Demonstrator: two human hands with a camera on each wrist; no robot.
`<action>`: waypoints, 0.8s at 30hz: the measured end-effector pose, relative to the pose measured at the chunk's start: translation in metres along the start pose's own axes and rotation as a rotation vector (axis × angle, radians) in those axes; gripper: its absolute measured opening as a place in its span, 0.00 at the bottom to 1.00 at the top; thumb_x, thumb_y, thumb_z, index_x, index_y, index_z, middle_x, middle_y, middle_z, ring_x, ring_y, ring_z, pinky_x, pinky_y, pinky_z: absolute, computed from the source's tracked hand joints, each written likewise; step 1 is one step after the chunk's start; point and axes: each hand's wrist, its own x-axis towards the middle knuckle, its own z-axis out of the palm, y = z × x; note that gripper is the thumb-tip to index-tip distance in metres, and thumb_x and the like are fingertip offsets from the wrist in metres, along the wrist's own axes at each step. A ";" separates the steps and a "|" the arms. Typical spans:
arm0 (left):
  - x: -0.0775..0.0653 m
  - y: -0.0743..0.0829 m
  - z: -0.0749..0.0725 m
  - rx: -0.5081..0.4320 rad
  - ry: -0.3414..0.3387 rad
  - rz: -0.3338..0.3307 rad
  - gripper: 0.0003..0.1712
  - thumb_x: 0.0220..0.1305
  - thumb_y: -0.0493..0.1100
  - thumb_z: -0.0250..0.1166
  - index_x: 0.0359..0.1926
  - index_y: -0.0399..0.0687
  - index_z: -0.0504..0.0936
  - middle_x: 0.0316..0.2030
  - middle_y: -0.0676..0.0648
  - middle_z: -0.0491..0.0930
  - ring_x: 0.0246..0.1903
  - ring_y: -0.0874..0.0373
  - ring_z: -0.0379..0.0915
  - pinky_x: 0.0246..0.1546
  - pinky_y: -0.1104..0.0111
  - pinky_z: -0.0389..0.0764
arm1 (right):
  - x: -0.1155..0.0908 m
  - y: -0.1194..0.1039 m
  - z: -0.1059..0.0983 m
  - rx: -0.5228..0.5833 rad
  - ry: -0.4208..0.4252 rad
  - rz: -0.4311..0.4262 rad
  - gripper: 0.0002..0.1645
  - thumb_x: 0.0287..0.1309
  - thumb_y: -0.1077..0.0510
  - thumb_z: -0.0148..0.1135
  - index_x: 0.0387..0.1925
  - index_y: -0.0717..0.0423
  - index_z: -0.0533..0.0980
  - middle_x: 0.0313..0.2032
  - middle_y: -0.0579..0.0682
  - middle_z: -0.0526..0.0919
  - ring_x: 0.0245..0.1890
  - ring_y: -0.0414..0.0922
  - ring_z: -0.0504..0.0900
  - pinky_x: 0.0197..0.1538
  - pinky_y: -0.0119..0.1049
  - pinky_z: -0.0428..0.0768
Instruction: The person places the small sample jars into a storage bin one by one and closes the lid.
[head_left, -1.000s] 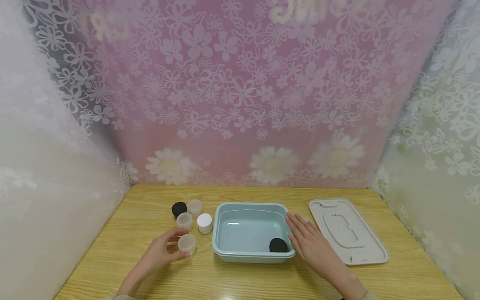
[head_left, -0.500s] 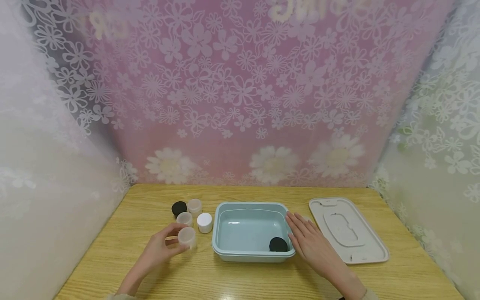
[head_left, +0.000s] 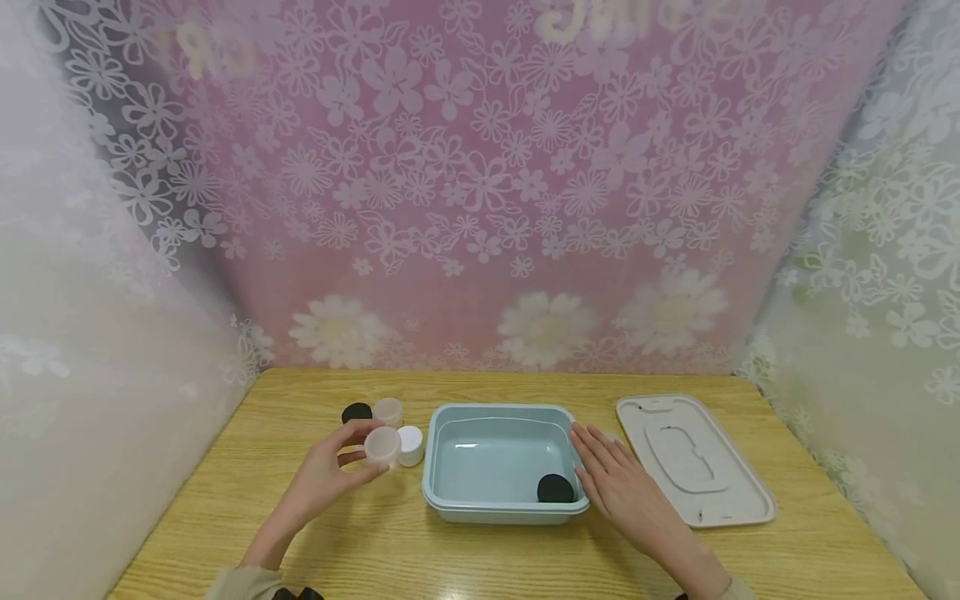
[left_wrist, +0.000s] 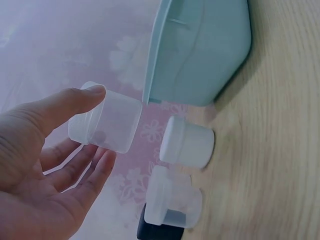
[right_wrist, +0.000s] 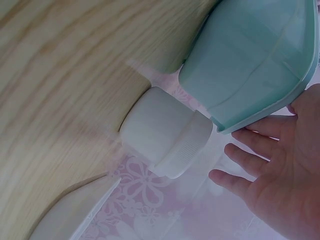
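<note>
My left hand (head_left: 330,467) holds a translucent screw-lid jar (left_wrist: 112,120) between thumb and fingers, off the table in the left wrist view. Beyond it stand a white jar (head_left: 410,446), another translucent jar (head_left: 387,412) and a black-lidded jar (head_left: 357,412), partly covered by the hand. The light blue box (head_left: 450,505) has one black-lidded jar (head_left: 556,489) in its near right corner. My right hand (head_left: 618,492) rests with extended fingers along the box's right rim. A white jar (right_wrist: 165,132) stands close by that hand, mostly hidden in the head view.
A pale grey box lid (head_left: 693,467) lies at the right of the wooden table (head_left: 480,567). A pink floral curtain (head_left: 480,208) hangs behind the table, with pale curtains at both sides.
My left hand has lifted the translucent jar and moved it away from me, slightly right, so it now overlaps the other jars. My right hand has stayed at the box rim.
</note>
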 end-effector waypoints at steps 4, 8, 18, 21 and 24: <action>0.008 0.006 0.002 -0.010 -0.007 0.015 0.30 0.58 0.43 0.77 0.61 0.50 0.78 0.52 0.46 0.81 0.55 0.46 0.77 0.56 0.59 0.83 | 0.000 0.000 -0.001 0.005 0.006 0.006 0.35 0.68 0.54 0.62 0.72 0.61 0.67 0.72 0.54 0.69 0.71 0.54 0.68 0.67 0.59 0.71; 0.015 0.012 0.004 -0.019 -0.011 0.037 0.31 0.58 0.42 0.77 0.62 0.49 0.78 0.52 0.46 0.81 0.55 0.47 0.77 0.57 0.59 0.82 | -0.001 0.001 0.000 -0.011 0.014 -0.014 0.35 0.68 0.55 0.63 0.72 0.62 0.67 0.72 0.55 0.69 0.71 0.56 0.68 0.68 0.59 0.72; 0.031 0.027 0.017 -0.033 -0.051 0.095 0.31 0.61 0.41 0.75 0.64 0.45 0.77 0.53 0.44 0.80 0.56 0.46 0.76 0.58 0.60 0.82 | 0.000 0.002 -0.001 -0.019 0.013 -0.036 0.35 0.67 0.55 0.63 0.72 0.64 0.67 0.71 0.57 0.69 0.71 0.57 0.68 0.67 0.58 0.72; 0.037 0.031 0.023 -0.037 -0.061 0.109 0.31 0.60 0.40 0.76 0.63 0.45 0.77 0.53 0.44 0.80 0.56 0.46 0.77 0.58 0.60 0.82 | 0.000 0.001 0.000 -0.024 0.025 -0.042 0.35 0.66 0.55 0.64 0.71 0.64 0.68 0.71 0.58 0.70 0.70 0.58 0.70 0.67 0.58 0.73; 0.044 0.035 0.030 -0.047 -0.075 0.125 0.31 0.59 0.39 0.76 0.63 0.43 0.77 0.53 0.44 0.80 0.56 0.45 0.77 0.58 0.57 0.82 | 0.000 0.001 0.000 -0.031 0.032 -0.046 0.35 0.66 0.55 0.64 0.71 0.64 0.68 0.70 0.57 0.71 0.69 0.57 0.70 0.66 0.58 0.73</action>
